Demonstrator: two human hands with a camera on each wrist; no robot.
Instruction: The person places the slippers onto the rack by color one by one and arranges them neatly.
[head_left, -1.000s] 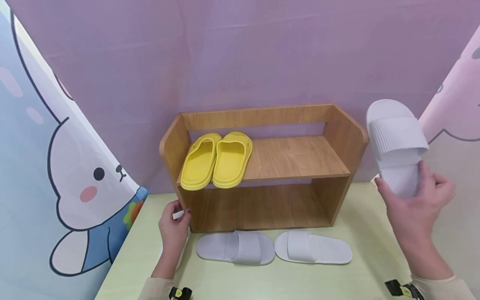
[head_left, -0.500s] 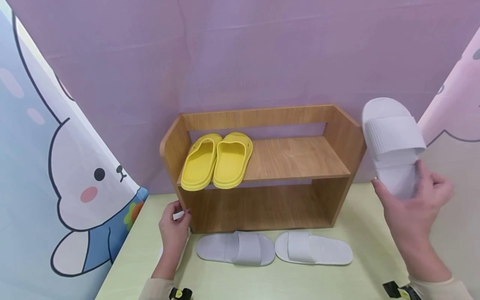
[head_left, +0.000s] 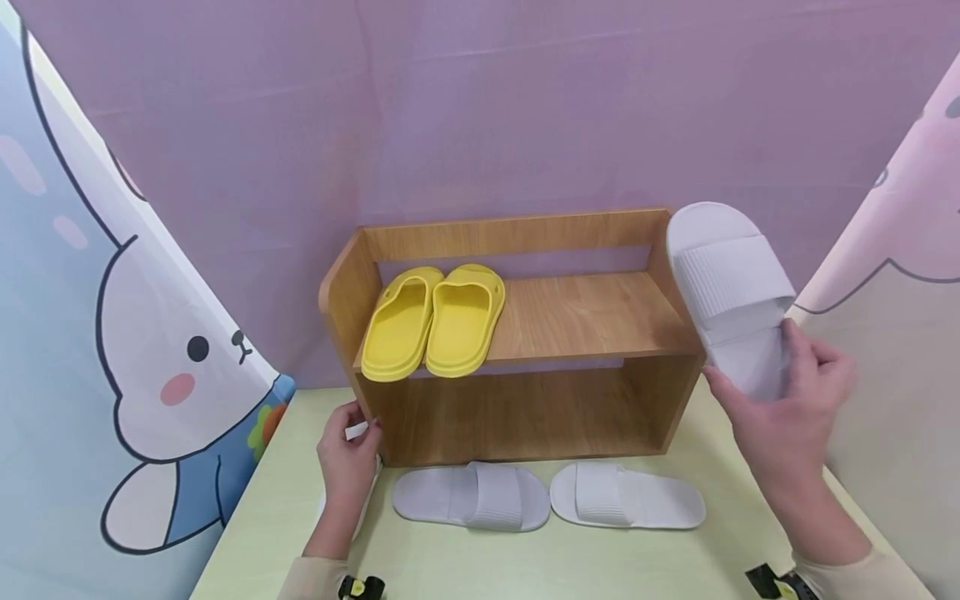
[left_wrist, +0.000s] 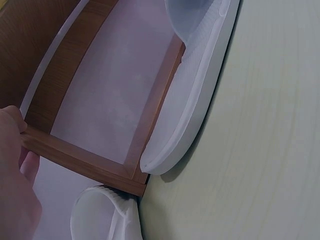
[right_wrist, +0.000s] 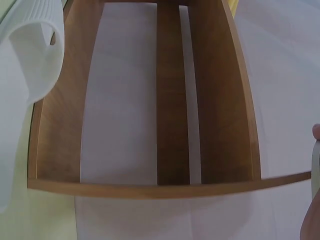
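Rack [head_left: 600, 312], two-tier, wooden — our landmark. Right hand [head_left: 787, 421]: thumb and fingers pinching the heel of a raised white slipper [head_left: 738, 271], by the rack's upper right end; contact we cannot tell. Left hand [head_left: 345, 458]: gripping the rack's left front edge. Yellow clogs [head_left: 461, 333]: upper shelf, left. Two pale slippers [head_left: 641, 497]: flat before the rack. Wrist-strap markings [head_left: 357, 587] — too small for us to read.
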